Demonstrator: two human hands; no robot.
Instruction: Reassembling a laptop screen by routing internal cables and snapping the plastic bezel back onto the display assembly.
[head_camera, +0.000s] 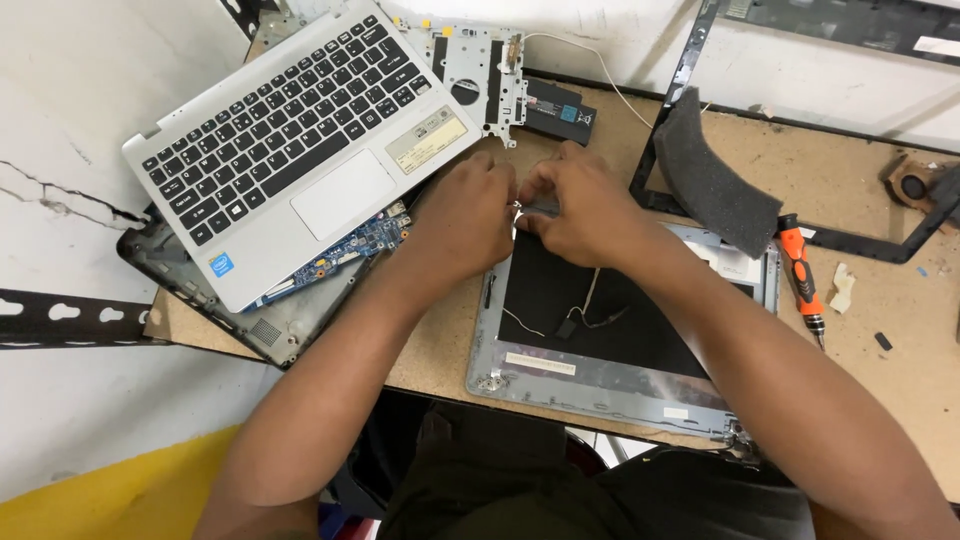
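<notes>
Bare forearms without sleeves, bare hands (530, 215) without gloves or rings, dark olive trousers on the lap

Both hands, left hand (470, 215) and right hand (580, 212), pinch a small metal part (518, 208) at the top edge of the grey laptop lid shell (600, 375). It lies on the brown bench (880, 300). A silver laptop keyboard deck (290, 140) lies left.

Laptop lid back cover (600, 385): grey shell, dark inner panel, lies flat, inner side up, on counter (440, 345), near edge overhanging counter front. Far edge sits directly under fingers (520, 205) of both hands. Thin pale cable (592, 290) runs from fingers down across dark panel toward viewer, ends at small dark connector (566, 327) with looped wires below fingers. Small metal piece at far edge pinched between fingertips, too small to identify. Hinge bracket at near-left corner, well below fingers.
</notes>
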